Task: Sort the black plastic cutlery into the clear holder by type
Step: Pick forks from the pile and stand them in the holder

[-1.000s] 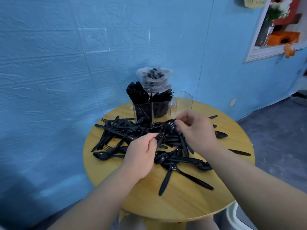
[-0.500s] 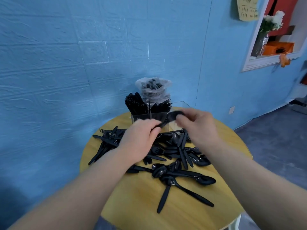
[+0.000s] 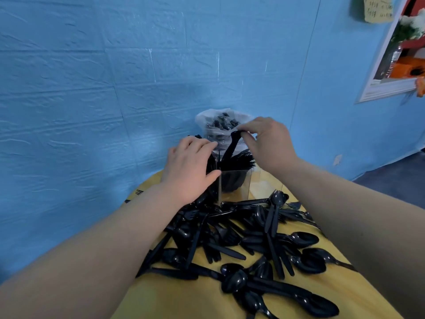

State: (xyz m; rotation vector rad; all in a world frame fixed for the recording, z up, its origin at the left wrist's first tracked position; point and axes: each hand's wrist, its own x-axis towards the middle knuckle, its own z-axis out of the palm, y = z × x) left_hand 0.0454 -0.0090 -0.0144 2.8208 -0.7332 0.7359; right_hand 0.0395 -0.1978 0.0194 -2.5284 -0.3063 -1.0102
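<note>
Black utensil is pinched upright by right hand over holder. Holder's left side is cupped by left hand, fingers loosely spread. Loose cutlery is piled before holder on table.

The holder is standing at the table's far edge, a bag sitting behind it, seemingly touching. Loose cutlery is lying heaped before the holder, more standing inside it.
</note>
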